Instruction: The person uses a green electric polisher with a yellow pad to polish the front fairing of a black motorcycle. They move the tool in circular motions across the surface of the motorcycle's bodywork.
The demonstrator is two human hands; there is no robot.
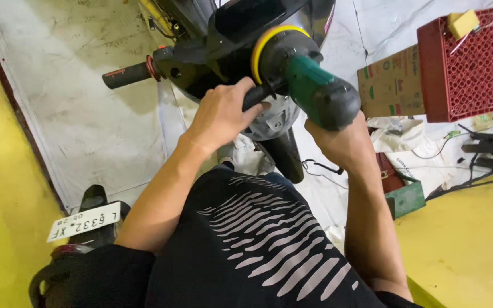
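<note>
A green and black power polisher (315, 91) with a yellow-edged round pad (269, 43) presses against the dark front panel of a scooter (246, 23). My left hand (223, 111) is wrapped around the polisher's black side handle. My right hand (338, 140) grips the rear body of the tool from below. The scooter's black left handlebar grip (126, 75) sticks out to the left. The pad's face is hidden against the panel.
A red plastic crate (463, 68) with a yellow sponge (462, 24) on it stands at the right beside a cardboard box (389, 82). A small green box (407, 198), cables and rags lie below. A white number plate (84, 221) shows lower left. White sheeting covers the yellow floor.
</note>
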